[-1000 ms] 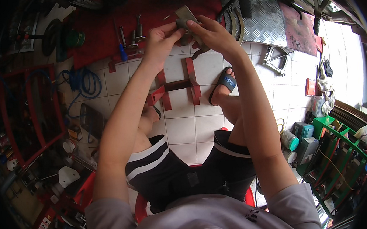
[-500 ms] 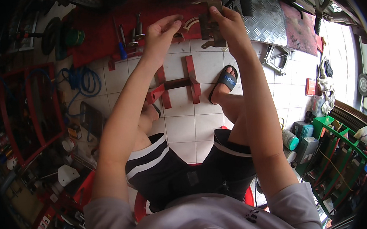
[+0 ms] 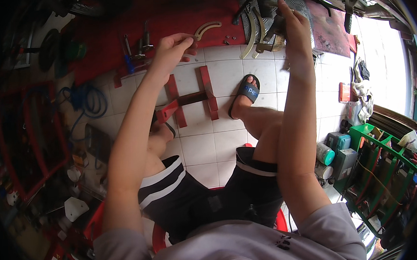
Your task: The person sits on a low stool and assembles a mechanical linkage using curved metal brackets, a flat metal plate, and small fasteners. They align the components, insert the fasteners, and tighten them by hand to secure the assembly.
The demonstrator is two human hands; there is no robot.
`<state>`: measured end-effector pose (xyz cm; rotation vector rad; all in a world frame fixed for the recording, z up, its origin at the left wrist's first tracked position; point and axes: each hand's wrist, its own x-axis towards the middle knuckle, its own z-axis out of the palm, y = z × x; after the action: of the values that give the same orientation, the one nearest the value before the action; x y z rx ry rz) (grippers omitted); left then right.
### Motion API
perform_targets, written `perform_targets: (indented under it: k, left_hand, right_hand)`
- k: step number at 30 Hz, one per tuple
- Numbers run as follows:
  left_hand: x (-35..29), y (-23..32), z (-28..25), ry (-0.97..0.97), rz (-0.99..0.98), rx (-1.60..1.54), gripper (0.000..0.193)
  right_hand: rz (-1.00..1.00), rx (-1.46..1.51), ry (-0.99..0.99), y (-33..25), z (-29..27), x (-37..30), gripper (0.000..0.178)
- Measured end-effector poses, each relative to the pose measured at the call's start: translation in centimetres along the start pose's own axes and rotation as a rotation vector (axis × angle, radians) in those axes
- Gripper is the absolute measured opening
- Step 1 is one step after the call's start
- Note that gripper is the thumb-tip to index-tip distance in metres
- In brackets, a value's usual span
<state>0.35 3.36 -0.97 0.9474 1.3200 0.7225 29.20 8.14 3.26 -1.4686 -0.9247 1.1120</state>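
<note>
My right hand is up at the right, over the edge of the checkered metal plate. It grips a dark metal bracket with long, curved, brass-coloured arms hanging on its left side. Its gripping fingers are partly hidden behind the bracket. Left of it, my left hand is closed in a pinch over the front edge of the red platform. What those fingers hold, if anything, cannot be made out. A curved, slotted, brass-coloured strip lies on the platform right by the left fingertips.
On the red platform lie spanners, a blue-handled screwdriver and small nuts. A red steel frame stands on the tiles between my feet. A green rack of tools is at right, a coiled blue hose at left.
My right hand has swung rightward with the bracket, away from the left hand. My left hand has drawn back slightly toward me. The view has shifted a little.
</note>
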Motion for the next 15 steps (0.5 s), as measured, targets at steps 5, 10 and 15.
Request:
perform_targets:
  k: [5,10,15]
  left_hand:
    - [0.8,-1.7,0.5,-0.019,0.026,0.216,0.021]
    - [0.4,-3.5,1.6,-0.044,0.220,0.653,0.022]
    - [1.6,-6.6,4.3,-0.147,0.105,0.630,0.023]
  right_hand:
    - [-0.091,0.190,0.279,-0.2,-1.5,0.4,0.029]
    - [-0.139,0.264,0.401,-0.3,-3.9,0.5,0.028]
    - [-0.115,0.266,0.402,0.2,-6.4,1.4,0.029]
